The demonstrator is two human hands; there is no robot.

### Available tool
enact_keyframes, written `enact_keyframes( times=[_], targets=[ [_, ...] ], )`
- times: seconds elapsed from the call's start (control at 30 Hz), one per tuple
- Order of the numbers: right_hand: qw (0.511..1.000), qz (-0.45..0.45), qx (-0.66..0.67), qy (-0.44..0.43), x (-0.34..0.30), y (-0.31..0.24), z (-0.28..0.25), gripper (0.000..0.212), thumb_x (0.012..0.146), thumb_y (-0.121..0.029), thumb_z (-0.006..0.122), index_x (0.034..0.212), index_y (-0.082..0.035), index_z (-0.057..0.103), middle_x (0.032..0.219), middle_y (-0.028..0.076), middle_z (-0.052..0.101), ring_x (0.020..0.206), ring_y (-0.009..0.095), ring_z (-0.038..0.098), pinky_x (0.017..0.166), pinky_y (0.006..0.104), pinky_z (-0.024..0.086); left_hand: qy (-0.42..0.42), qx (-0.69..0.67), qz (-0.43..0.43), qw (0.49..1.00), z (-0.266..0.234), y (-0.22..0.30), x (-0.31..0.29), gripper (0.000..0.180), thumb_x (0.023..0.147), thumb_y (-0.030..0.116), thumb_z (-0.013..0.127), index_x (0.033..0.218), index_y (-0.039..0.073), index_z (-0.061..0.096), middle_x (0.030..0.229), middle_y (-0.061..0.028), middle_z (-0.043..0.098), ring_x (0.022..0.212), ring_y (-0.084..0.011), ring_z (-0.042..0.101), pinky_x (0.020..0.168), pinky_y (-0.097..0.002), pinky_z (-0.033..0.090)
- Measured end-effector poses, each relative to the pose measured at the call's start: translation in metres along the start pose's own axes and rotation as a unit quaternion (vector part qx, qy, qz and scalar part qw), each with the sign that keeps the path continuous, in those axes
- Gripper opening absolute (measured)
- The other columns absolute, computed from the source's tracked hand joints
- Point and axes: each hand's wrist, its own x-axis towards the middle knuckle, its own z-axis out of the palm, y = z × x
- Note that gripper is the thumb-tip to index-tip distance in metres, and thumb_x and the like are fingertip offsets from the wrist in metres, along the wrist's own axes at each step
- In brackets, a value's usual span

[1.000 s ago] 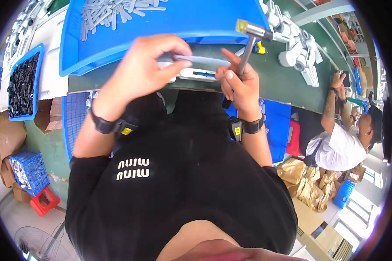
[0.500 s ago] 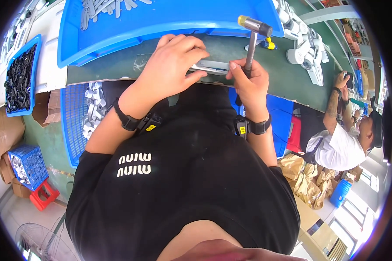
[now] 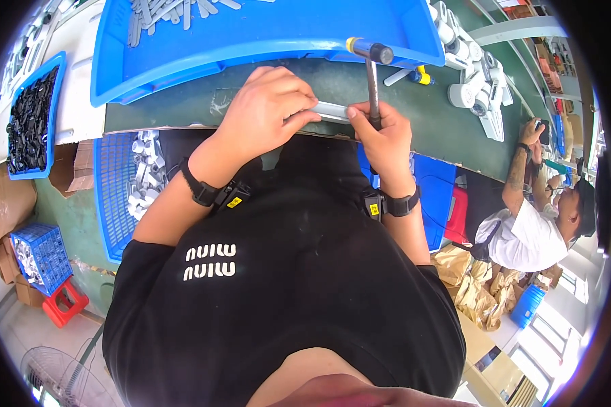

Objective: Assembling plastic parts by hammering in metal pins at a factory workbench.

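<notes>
My left hand (image 3: 261, 112) is closed on the left end of a slim pale grey channel-shaped strip (image 3: 333, 111), fingers curled over it and thumb below. At the strip's other end, my right hand (image 3: 387, 139) pinches it with thumb and fingers. That same hand also grips a small two-faced hammer (image 3: 372, 76), whose head stands up above the fingers, one face yellowish and the other dark. Both hands are at the near edge of the green-topped workbench (image 3: 183, 115). My fingers cover both ends of the strip.
Beyond my hands stands a big blue tray (image 3: 251, 34) with flat grey strips (image 3: 176, 10). White cylindrical parts (image 3: 478, 78) lie at right, near a yellow-and-blue object (image 3: 422, 75). A blue bin of black parts (image 3: 30, 122) is at left. Another person (image 3: 523, 234) works at far right.
The hammer has shifted left and slightly lower along with my right hand. The strip has been turned, so its hollow side shows less. Both hands still hold it.
</notes>
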Motion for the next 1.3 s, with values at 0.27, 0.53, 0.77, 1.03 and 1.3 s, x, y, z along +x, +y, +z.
enact_keyframes(
  times=[0.27,0.53,0.77,1.03,1.3],
  targets=[
    [0.992,-0.036,-0.117,0.019,0.002,0.004,0.0,0.029,0.096,-0.021,0.082,0.116,0.001,0.08,0.065,-0.004,0.056,0.062,0.004,0.046,0.055,0.0268,0.037,-0.022,0.037,-0.007,0.999,-0.004,0.011,0.006,0.016,0.085,0.017,0.086,0.091,0.005,0.078,0.097,-0.002,0.073,0.093,-0.0244,0.069,0.088,-0.0403,0.052],
    [0.995,-0.04,-0.089,-0.018,0.005,0.005,-0.004,0.021,0.097,-0.021,0.081,0.104,-0.001,0.08,0.064,-0.005,0.055,0.061,0.004,0.046,0.055,0.0281,0.037,-0.078,0.107,-0.003,0.991,-0.004,0.027,0.014,0.011,0.086,0.011,0.082,0.09,0.003,0.075,0.096,-0.0058,0.07,0.091,-0.029,0.069,0.084,-0.0423,0.053],
    [0.994,-0.056,-0.093,-0.019,0.007,0.007,-0.003,0.02,0.096,-0.021,0.082,0.102,-0.001,0.08,0.064,-0.005,0.056,0.062,0.004,0.046,0.055,0.0279,0.037,-0.04,0.086,0.021,0.995,0.019,0.028,0.008,0.015,0.088,0.009,0.08,0.101,0.002,0.077,0.113,-0.0106,0.078,0.106,-0.0311,0.074,0.11,-0.0478,0.055],
    [0.992,-0.081,-0.096,-0.019,0.007,0.012,-0.004,0.021,0.097,-0.022,0.081,0.102,-0.001,0.079,0.065,-0.003,0.056,0.062,0.005,0.047,0.055,0.0284,0.038,-0.052,0.1,0.037,0.993,0.029,0.029,0.006,0.017,0.087,0.008,0.081,0.102,0.001,0.077,0.11,-0.0121,0.079,0.104,-0.0299,0.075,0.107,-0.047,0.058],
    [0.994,-0.086,0.054,-0.043,-0.005,0.023,-0.02,0.022,0.104,-0.014,0.07,0.122,-0.001,0.072,0.077,-0.001,0.064,0.062,0.006,0.052,0.059,0.0277,0.044,0.021,0.117,0.048,0.992,0.04,0.029,0.007,0.005,0.082,0.003,0.073,0.082,0.006,0.069,0.087,-0.0063,0.068,0.082,-0.0279,0.069,0.076,-0.0411,0.055]
  ],
)
